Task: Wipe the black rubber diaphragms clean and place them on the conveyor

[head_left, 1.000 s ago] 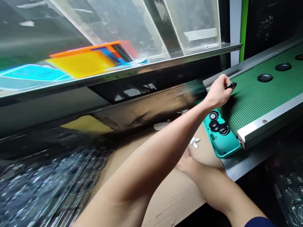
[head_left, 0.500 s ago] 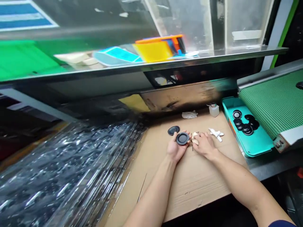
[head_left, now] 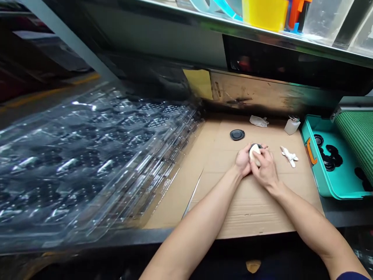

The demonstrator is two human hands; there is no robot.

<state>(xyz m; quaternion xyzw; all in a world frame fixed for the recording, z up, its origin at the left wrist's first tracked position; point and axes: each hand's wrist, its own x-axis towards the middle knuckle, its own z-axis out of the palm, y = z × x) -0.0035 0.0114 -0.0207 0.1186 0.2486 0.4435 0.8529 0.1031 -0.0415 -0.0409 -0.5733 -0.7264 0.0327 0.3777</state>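
My left hand holds a round black disc-shaped part, fingers closed around its edge. Over the disc, my right hand pinches a cream-white pad and presses it against the disc's face, covering most of it. Beyond my left hand, a second black disc-shaped part lies flat on the cardboard sheet. To the right of my right hand is a crumpled white cloth or glove piece.
Stacked clear plastic trays take up the left side. A teal bin with black round parts stands at right, beside a green conveyor belt. A small white bottle and crumpled whitish scrap sit at the back, under a metal shelf.
My right hand has brought the white pad from the cardboard onto the disc in my left hand. The view has tilted down and turned left.
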